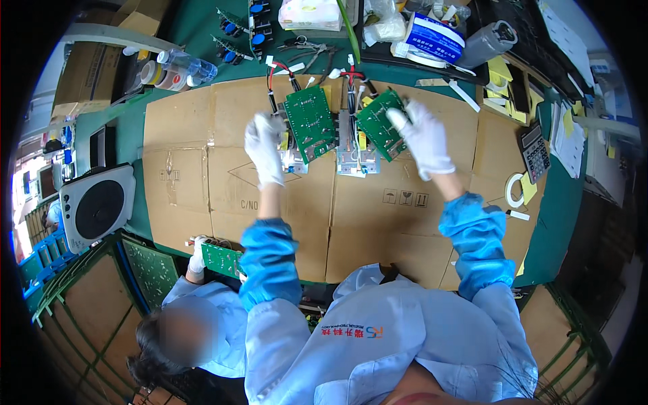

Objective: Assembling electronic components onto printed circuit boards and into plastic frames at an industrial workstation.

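Two green circuit boards lie tilted over metal-based assemblies in the middle of the cardboard sheet. My white-gloved right hand [422, 138] grips the right circuit board [382, 126] by its right edge, thumb over its face. Beneath it shows part of the right metal base [358, 164], with black, white and red wires running up from it. My gloved left hand [264, 145] is beside the left circuit board [310, 123], close to its left edge; its fingers are blurred, so their hold is unclear. Under that board the left metal base [293, 162] is partly hidden.
Cardboard [270, 236] covers the green table. Pliers [307, 50] and blue-topped parts [258, 38] lie at the back. A calculator [534, 154] and tape roll [514, 190] are at right, a black-and-white fan-like device [98, 208] at left. A co-worker at lower left holds another board [221, 259].
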`<state>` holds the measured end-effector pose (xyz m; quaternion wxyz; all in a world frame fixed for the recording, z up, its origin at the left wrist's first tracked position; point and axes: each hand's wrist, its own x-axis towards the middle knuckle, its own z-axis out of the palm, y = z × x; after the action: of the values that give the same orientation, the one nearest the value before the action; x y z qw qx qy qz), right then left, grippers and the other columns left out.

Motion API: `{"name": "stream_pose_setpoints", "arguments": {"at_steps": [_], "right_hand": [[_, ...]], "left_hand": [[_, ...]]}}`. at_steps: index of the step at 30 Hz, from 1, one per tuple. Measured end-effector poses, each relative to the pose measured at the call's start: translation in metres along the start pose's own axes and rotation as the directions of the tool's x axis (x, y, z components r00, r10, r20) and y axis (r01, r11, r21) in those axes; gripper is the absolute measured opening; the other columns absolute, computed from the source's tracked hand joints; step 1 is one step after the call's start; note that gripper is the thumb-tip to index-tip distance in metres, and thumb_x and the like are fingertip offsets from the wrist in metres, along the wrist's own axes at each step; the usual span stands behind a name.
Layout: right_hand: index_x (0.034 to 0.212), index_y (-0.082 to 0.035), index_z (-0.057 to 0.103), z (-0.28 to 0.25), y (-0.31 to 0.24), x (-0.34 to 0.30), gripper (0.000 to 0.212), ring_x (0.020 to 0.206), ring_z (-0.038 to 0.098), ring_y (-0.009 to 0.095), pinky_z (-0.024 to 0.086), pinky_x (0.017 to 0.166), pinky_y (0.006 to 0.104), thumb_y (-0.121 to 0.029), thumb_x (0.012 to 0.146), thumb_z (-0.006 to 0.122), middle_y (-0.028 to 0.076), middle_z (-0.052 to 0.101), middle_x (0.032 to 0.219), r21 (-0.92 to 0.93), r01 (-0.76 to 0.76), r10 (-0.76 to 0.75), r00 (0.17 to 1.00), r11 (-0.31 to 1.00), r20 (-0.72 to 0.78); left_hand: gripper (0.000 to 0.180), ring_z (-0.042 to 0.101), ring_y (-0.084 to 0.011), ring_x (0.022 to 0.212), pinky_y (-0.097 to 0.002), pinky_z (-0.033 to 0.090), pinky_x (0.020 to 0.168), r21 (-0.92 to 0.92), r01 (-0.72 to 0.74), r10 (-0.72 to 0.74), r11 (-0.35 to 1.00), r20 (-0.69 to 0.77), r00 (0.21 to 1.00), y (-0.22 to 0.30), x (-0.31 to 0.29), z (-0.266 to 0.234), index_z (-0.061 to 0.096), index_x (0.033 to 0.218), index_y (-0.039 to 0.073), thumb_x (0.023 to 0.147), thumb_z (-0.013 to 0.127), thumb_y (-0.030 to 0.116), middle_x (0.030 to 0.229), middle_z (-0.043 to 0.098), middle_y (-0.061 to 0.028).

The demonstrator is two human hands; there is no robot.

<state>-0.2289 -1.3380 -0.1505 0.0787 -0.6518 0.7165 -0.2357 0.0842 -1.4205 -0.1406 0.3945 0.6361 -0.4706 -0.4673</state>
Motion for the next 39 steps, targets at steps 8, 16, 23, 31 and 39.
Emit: {"name": "stream_pose_setpoints", "arguments": {"at_steps": [8, 16, 23, 31, 39], "right_hand": [[0.147, 0.003, 0.028, 0.055, -0.034, -0.024, 0.09, 0.076, 0.07, 0.034, 0.057, 0.062, 0.0397, -0.041, 0.082, 0.071, 0.026, 0.047, 0.142, -0.27, -0.106, 0.14, 0.984, 0.957, 0.108], [0.115, -0.004, 0.063, 0.018, 0.048, -0.002, 0.035, 0.072, 0.069, 0.029, 0.054, 0.065, 0.042, -0.027, 0.089, 0.065, 0.016, 0.07, 0.095, 0.201, -0.299, 0.267, 0.948, 0.933, 0.173], [0.11, -0.001, 0.068, 0.024, 0.128, -0.082, 0.033, 0.07, 0.065, 0.017, 0.051, 0.064, 0.0303, -0.026, 0.088, 0.07, 0.008, 0.069, 0.091, 0.548, -0.698, 0.683, 0.673, 0.46, 0.284], [0.119, -0.008, 0.064, 0.025, 0.114, -0.103, 0.029, 0.085, 0.067, 0.019, 0.054, 0.069, 0.0308, -0.021, 0.095, 0.057, 0.011, 0.07, 0.102, 0.556, -0.343, 0.456, 0.887, 0.757, -0.073], [0.144, 0.003, 0.032, 0.065, -0.065, -0.014, 0.086, 0.075, 0.069, 0.037, 0.055, 0.063, 0.0454, -0.045, 0.083, 0.067, 0.021, 0.068, 0.105, -0.152, -0.111, 0.158, 0.922, 0.982, 0.352]], "left_hand": [[0.03, 0.066, -0.0286, 0.081, -0.039, 0.05, 0.076, 0.385, -0.028, 0.116, 0.923, -0.208, 0.971, -0.069, -0.059, 0.072, 0.062, 0.105, -0.001, 0.086, 0.073, 0.02, 0.092, 0.07, -0.0148], [0.021, 0.065, -0.0303, 0.07, -0.0419, 0.051, 0.06, 0.81, -0.161, 0.368, 0.564, -0.072, 0.927, -0.037, -0.046, 0.068, 0.059, 0.086, 0.005, 0.086, 0.064, 0.025, 0.082, 0.063, -0.0147], [0.017, 0.06, -0.0253, 0.069, -0.0393, 0.051, 0.054, 0.888, -0.404, 0.492, 0.217, 0.258, 0.831, -0.049, -0.069, 0.073, 0.052, 0.084, 0.008, 0.078, 0.064, 0.019, 0.081, 0.054, -0.0099], [0.033, 0.063, -0.0338, 0.077, -0.0456, 0.05, 0.061, 0.696, -0.46, 0.409, 0.551, 0.255, 0.876, -0.044, -0.08, 0.072, 0.058, 0.094, 0.003, 0.092, 0.061, 0.035, 0.087, 0.062, -0.0172], [0.038, 0.057, -0.0354, 0.1, -0.0463, 0.048, 0.084, 0.702, -0.202, 0.433, 0.683, -0.167, 0.886, -0.044, -0.066, 0.048, 0.055, 0.119, 0.002, 0.088, 0.066, 0.021, 0.112, 0.06, -0.0187]]}}
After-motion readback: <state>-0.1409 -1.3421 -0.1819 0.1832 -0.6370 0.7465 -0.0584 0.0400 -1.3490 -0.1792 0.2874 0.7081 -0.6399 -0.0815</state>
